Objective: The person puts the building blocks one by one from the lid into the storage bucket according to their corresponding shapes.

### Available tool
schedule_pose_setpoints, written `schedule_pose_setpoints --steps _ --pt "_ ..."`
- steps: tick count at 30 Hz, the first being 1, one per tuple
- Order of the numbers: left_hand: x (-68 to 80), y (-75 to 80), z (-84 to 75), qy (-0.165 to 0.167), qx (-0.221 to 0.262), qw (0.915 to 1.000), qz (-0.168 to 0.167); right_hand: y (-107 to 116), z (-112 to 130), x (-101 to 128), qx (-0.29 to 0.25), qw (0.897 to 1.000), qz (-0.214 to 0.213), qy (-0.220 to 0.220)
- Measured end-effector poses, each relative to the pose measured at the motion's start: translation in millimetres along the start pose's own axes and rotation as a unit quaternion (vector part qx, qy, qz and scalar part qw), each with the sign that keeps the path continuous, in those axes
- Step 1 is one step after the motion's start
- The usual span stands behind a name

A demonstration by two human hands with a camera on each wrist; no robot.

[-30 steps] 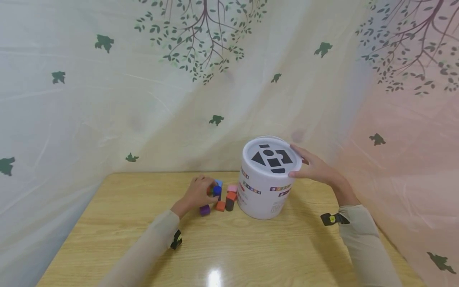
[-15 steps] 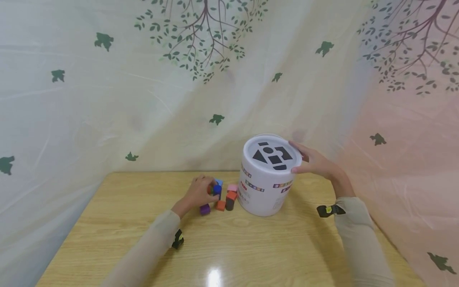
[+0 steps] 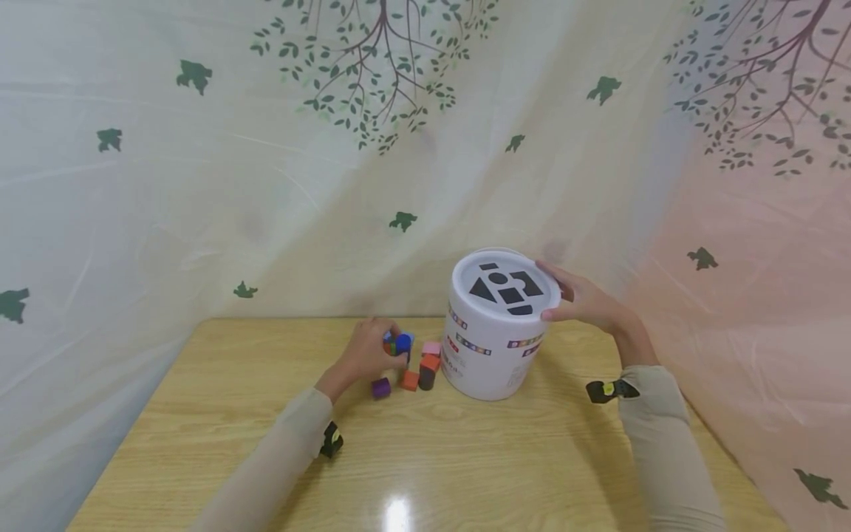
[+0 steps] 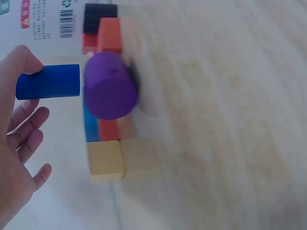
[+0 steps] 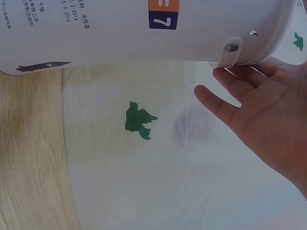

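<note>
Landmark: a white tub (image 3: 495,336) stands upright on the table (image 3: 465,458), its lid (image 3: 505,288) on and showing black shape cut-outs.
Left hand: the left hand (image 3: 367,353) is left of the tub, fingers curled, pinching a blue cylinder (image 4: 48,82) at one end between thumb and fingertips; the other fingers hang loose.
Blue cylinder: it lies sideways in the grip, left of the tub and just above the block cluster; from the head view it looks slightly lifted, though this is hard to be sure of.
Right hand: the right hand (image 3: 588,304) is on the tub's right side at lid height, fingers fairly straight and spread, fingertips against the lid's rim (image 5: 230,50). It steadies rather than wraps; the thumb rests on the lid's near edge.
Purple cylinder: a purple cylinder (image 4: 110,91) stands on end left of the tub, just beside the blue cylinder's free end.
Orange block: an orange block (image 4: 110,34) lies between the purple cylinder and the tub.
Black block: a black block (image 4: 100,17) sits next to the tub's wall.
Tan block: a tan block (image 4: 106,160) lies on the cluster's far side from the tub.
Curtain: a pale curtain (image 3: 266,185) printed with trees and birds hangs behind the tub.
</note>
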State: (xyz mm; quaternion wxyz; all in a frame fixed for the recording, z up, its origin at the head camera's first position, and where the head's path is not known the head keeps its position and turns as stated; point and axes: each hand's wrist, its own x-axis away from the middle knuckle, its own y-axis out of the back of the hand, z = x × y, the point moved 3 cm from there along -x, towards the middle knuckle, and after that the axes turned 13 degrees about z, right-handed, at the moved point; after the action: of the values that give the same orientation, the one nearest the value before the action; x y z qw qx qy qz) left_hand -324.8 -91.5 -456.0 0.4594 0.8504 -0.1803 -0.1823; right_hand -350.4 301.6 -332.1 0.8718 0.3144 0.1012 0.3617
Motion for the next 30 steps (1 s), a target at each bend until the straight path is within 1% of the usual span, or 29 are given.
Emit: schedule_pose_setpoints --steps 4,8,11,13,17,21,23,26,30 --pt "-1.4 11.0 -7.5 -0.018 -0.012 0.9995 -0.025 -0.3 -0.3 0.9 0.001 1.0 -0.001 0.0" --pt "-3.6 23.3 -12.2 -0.004 0.009 0.9994 -0.033 -1.1 0.5 2.0 -0.002 1.0 0.0 0.0" --pt "-6.8 36.1 -17.0 0.002 0.029 0.9987 -0.042 -1.1 1.3 2.2 -0.001 1.0 0.0 0.001" --pt "-10.1 46.6 -21.7 -0.005 0.038 0.9977 -0.056 -1.0 1.1 1.9 -0.003 1.0 -0.001 0.001" --pt "-14.7 69.9 -34.9 -0.019 0.055 0.9937 -0.096 -1.2 0.6 0.7 -0.008 1.0 -0.004 0.002" --pt "-18.5 87.8 -47.9 -0.017 0.078 0.9891 -0.124 -1.9 0.8 -0.5 -0.008 1.0 -0.006 0.003" --pt "-21.4 94.1 -53.9 -0.015 0.086 0.9876 -0.131 -2.2 0.7 -0.7 -0.008 1.0 -0.006 0.003" --pt "-26.6 100.9 -64.0 -0.017 0.086 0.9869 -0.136 -2.5 0.5 -0.5 -0.01 1.0 -0.007 -0.001" --pt "-34.1 106.4 -79.6 -0.023 0.085 0.9858 -0.143 -2.7 0.6 0.1 -0.011 1.0 -0.008 -0.005"
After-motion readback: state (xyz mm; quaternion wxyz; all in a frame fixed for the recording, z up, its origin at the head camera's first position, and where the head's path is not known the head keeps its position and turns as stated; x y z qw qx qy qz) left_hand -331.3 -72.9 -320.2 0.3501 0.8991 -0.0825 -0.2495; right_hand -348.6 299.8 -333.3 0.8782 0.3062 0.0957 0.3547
